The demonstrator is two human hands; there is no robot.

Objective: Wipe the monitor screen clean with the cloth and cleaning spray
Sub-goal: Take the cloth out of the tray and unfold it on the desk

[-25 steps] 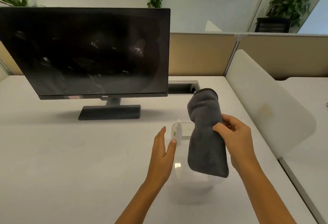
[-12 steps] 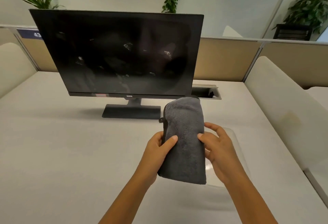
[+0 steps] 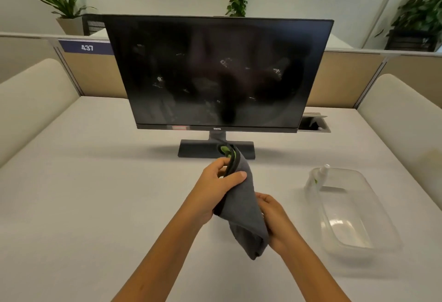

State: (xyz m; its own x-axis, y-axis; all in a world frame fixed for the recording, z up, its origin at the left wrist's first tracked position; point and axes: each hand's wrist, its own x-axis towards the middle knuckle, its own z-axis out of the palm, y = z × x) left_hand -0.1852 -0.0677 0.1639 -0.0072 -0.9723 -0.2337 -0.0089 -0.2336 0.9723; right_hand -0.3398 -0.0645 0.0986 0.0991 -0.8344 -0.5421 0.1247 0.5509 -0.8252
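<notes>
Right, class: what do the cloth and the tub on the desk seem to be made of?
Cloth: soft grey fabric, probably microfibre; matte, nappy, folds limply in both hands. Tub: clear plastic, it seems; see-through walls, glossy highlights, rounded moulded rim.

The white surface (image 3: 95,194) carries the monitor (image 3: 215,72) on its dark base (image 3: 196,149) near the back, and a clear tub (image 3: 382,237) to the right, well apart, with a spray bottle (image 3: 317,178) leaning inside it.
</notes>
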